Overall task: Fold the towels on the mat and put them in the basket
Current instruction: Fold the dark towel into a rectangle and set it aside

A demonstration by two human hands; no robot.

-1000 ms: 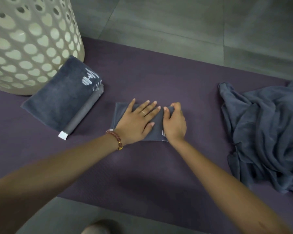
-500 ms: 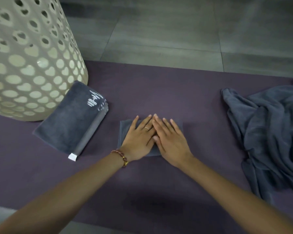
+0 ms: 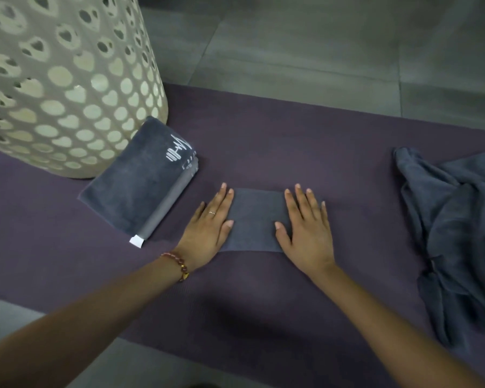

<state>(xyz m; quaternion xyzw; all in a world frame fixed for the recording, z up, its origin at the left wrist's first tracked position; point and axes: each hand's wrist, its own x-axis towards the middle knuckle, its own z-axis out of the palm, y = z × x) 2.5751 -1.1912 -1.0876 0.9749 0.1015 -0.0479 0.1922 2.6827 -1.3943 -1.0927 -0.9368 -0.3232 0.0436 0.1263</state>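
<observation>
A grey tiled floor (image 3: 319, 46) fills the far side of the view, and a purple mat (image 3: 291, 141) lies across it from left to right. At the mat's far left corner stands a tall cream basket (image 3: 67, 79), its wall pierced with round and heart-shaped holes; its base rests partly on the mat. On the right edge of the view a dark grey crumpled towel heap (image 3: 459, 233) lies unfolded on the mat, well apart from the hands; whether it is one towel or several I cannot tell.

Just beside the basket's base, touching or nearly touching it, lies a folded grey towel (image 3: 140, 186), set at a slant, with a white printed logo (image 3: 178, 152) at its far end and a small white tag (image 3: 136, 241) at its near corner.

In the middle of the mat lies a smaller folded towel (image 3: 255, 219), a flat grey rectangle. The left hand (image 3: 207, 233) rests palm down on its left end and the right hand (image 3: 308, 233) palm down on its right end, with bare cloth between them. The fingers (image 3: 224, 197) of both hands are straight and together, pressing flat and gripping nothing; both thumbs lie on the cloth.

A beaded bracelet (image 3: 177, 261) circles the left wrist, and a thin ring (image 3: 212, 212) sits on a left finger.
</observation>
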